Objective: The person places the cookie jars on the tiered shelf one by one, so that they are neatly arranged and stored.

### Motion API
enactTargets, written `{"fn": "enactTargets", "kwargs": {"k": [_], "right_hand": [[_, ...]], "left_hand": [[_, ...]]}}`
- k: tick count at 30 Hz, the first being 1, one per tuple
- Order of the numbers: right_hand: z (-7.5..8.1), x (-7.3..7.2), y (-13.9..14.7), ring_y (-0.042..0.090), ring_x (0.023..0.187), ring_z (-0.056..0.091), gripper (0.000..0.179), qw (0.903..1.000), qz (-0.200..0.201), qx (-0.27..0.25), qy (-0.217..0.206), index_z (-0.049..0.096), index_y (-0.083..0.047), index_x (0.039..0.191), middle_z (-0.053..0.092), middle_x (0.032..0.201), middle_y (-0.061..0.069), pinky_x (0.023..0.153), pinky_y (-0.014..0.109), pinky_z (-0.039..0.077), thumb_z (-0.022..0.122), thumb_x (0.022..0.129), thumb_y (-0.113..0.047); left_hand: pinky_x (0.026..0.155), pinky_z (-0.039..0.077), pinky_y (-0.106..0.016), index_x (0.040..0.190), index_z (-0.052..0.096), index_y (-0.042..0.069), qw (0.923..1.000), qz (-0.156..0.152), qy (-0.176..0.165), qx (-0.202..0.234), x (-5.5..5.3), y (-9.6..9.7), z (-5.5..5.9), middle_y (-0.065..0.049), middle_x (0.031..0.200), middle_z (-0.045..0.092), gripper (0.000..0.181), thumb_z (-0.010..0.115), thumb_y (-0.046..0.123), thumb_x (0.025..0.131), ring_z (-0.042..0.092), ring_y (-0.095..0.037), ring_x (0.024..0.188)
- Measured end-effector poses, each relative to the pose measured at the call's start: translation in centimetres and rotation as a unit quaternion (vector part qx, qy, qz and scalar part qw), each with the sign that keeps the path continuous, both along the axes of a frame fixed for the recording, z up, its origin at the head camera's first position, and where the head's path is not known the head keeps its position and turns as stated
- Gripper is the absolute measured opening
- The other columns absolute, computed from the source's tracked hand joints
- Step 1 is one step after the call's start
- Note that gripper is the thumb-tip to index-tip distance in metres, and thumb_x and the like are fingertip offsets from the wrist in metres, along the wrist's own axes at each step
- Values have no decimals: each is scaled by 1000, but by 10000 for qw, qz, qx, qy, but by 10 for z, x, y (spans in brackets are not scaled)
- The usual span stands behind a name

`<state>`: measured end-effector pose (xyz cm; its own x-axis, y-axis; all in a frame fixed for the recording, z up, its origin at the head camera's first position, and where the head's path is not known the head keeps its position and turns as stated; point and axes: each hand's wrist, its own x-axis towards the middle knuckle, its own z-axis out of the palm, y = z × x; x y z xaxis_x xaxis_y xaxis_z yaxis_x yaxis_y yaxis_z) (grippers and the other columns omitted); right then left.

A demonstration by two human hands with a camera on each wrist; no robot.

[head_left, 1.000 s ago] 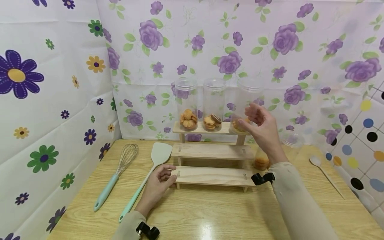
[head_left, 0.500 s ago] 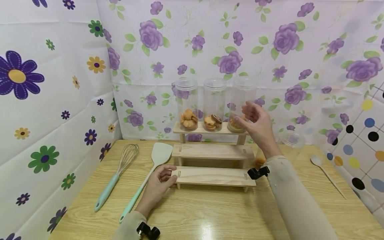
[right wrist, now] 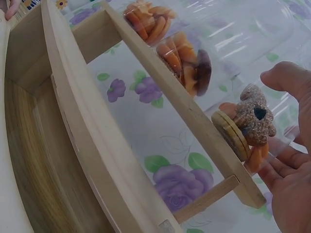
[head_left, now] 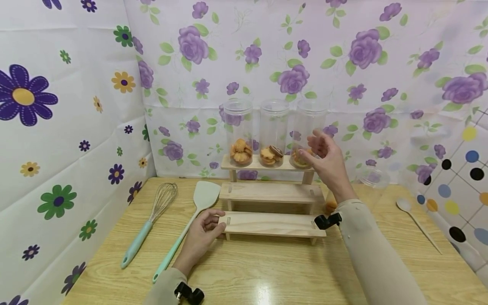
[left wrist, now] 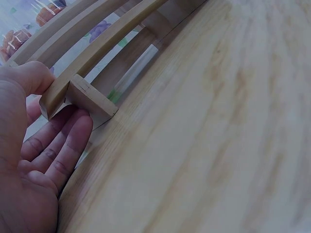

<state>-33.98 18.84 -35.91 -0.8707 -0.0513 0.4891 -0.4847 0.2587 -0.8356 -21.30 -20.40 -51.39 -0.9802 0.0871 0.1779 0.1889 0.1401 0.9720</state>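
A three-tier wooden shelf (head_left: 270,192) stands on the table. On its top tier stand three clear plastic jars in a row: a left jar (head_left: 239,129) and a middle jar (head_left: 273,127) with cookies at the bottom, and a right jar (head_left: 305,123), whose cookies (right wrist: 248,119) show close up in the right wrist view. My right hand (head_left: 329,163) curves round the right jar's lower part, thumb in front and fingers behind. At the bottom tier's left end, my left hand (head_left: 202,233) grips the board, its fingers reaching beside the leg (left wrist: 92,99).
Left of the shelf lie a whisk (head_left: 150,222) and a pale green spatula (head_left: 187,228). Behind my right forearm stands another clear jar (head_left: 373,180) with cookies, partly hidden. A spoon (head_left: 417,222) lies at the right. Patterned cloth (head_left: 171,84) hangs behind the table.
The right jar has moved left along the top tier with my right hand, now upright and closer to the middle jar. In the last half second it barely moves. My left hand stays put.
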Motion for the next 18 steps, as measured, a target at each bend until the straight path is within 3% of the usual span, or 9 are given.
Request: {"fn": "enactTargets", "kwargs": {"k": [4,9,18], "right_hand": [[0,0,1,43,148,54,87,10000,19,-15,-47,37,-9,173,56,159,24,129,54,44,86,102,-22],[1,2,2,39,148,54,89,9998,-39,-175,18,39,-10,172,55,159,23,129,51,43,88,100,-22],[2,17,9,31,146,57,83,9986,-259,-389,243,47,-15,168,59,157,15,128,45,45,91,98,-23]], "left_hand": [[82,70,-44,138,69,7,9999,-78,12,148,0,0,-1,-22,111,69,33,78,12,107,72,-35,94],[82,70,-44,138,70,8,9999,-72,39,107,0,0,-1,-21,112,70,32,78,14,107,73,-32,94],[85,62,-31,137,72,15,9997,93,79,-233,-1,-1,-1,-15,114,72,32,80,18,106,71,-25,100]]}}
